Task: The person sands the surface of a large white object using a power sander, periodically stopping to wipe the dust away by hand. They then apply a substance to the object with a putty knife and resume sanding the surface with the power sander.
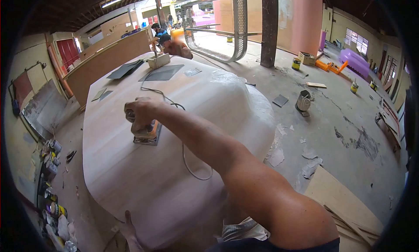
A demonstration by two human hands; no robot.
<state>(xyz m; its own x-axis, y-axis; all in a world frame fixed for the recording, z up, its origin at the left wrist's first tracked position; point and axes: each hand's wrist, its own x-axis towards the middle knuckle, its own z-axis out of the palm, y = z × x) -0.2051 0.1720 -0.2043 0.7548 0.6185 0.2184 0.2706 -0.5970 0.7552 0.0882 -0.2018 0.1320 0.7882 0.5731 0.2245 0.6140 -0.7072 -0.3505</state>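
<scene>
My right hand [142,112] is closed over the top of an electric sander [150,133]. The sander's flat pad rests on a large, pale, curved panel [183,108]. From the tool a grey cord [185,158] loops across the surface and under my outstretched arm. At the panel's near lower edge is my left hand [128,231], its thumb pointing up and apart from the other fingers, which show only in part. Dark sheets of sandpaper [162,73] lie at the panel's far end, beside a small box-like block [159,60].
A person [173,46] crouches beyond the panel's far end. Paint cans [52,164] line the left wall. To the right are a bucket [304,101], a dark post [269,29], peeled scraps [310,164] and a plywood sheet [340,199]. A metal frame [240,29] stands behind.
</scene>
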